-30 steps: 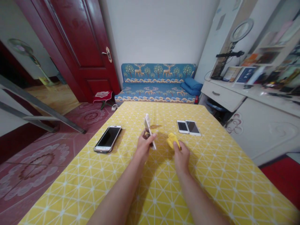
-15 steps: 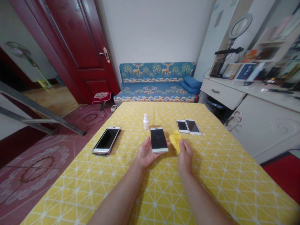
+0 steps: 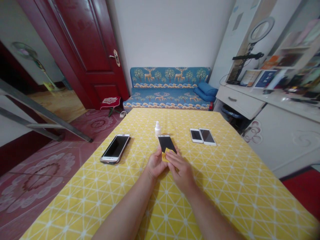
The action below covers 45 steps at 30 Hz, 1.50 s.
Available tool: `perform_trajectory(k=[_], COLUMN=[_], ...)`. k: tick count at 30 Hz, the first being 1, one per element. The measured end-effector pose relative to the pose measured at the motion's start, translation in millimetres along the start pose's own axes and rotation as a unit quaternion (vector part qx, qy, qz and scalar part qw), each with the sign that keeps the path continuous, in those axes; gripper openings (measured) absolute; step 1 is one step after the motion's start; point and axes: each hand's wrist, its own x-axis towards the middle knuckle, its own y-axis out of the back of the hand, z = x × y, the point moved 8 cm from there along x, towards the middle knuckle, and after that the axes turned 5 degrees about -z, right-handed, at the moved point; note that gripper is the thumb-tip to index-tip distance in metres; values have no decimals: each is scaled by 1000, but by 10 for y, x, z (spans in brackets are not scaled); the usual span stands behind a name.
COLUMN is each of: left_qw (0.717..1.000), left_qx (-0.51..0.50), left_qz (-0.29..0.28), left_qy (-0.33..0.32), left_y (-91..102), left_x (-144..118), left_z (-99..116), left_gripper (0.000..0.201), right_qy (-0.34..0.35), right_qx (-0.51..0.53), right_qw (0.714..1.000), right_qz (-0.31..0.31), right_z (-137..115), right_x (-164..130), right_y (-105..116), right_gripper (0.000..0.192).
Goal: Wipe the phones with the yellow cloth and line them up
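A white smartphone (image 3: 166,141) with a dark screen lies tilted in my left hand (image 3: 155,164), whose fingers wrap round its sides from below. My right hand (image 3: 182,169) presses a folded yellow cloth (image 3: 165,156) onto the lower part of the screen, which is hidden under cloth and fingers. Just beyond the phone stands a small white spray bottle (image 3: 157,128), upright on the table.
On the yellow patterned tablecloth (image 3: 120,200), a larger white phone (image 3: 116,147) lies to the left on a dark case. Two white phones, a smaller (image 3: 196,135) and a larger one (image 3: 207,136), lie side by side at right. A blue sofa (image 3: 170,91) stands behind.
My right hand has moved left with the yellow cloth, from beside the phone onto its screen. The phone has turned slightly in my left hand.
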Motion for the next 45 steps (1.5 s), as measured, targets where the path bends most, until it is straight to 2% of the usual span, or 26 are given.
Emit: perform_trajectory(k=[2, 5, 8, 10, 14, 17, 20, 24, 28, 35, 39, 45], left_qw=[1000, 1000, 1000, 999, 992, 981, 971, 961, 952, 952, 945, 942], left_qx=[7, 9, 12, 35, 125, 180, 217, 253, 286, 293, 311, 325], left_qz=[-5, 6, 19, 12, -23, -62, -92, -103, -84, -62, -55, -48], left_qy=[12, 20, 12, 1, 11, 31, 43, 49, 68, 64, 80, 71], left_y=[-23, -1, 56, 55, -59, -194, -292, -325, -293, -298, -256, -255], left_x=[-4, -10, -20, -31, -66, -91, -103, -104, -112, -129, -135, -129], left_z=[-20, -53, -65, -56, -81, -138, -202, -255, -281, -247, -252, -237], left_gripper=[44, 39, 30, 31, 43, 47, 51, 59, 66, 64, 66, 63], right_qy=[18, 17, -11, -36, -107, -158, -199, -227, -209, -169, -147, -95], right_qx=[-1, -12, -30, -37, -29, 14, 58, 90, 119, 127, 117, 105], right_qw=[1000, 999, 999, 998, 994, 986, 976, 966, 965, 969, 975, 986], right_qz=[-26, -33, -29, -20, 21, 55, 71, 87, 106, 125, 117, 89], right_z=[-66, -92, -15, 82, 341, 491, 568, 601, 581, 478, 377, 198], right_x=[-3, 10, 32, 39, 18, -21, -58, -94, -101, -77, -28, 24], right_y=[-36, -32, -25, -16, 55, 122, 142, 144, 178, 277, 338, 349], right_gripper=[37, 37, 39, 41, 42, 47, 55, 64, 62, 56, 52, 37])
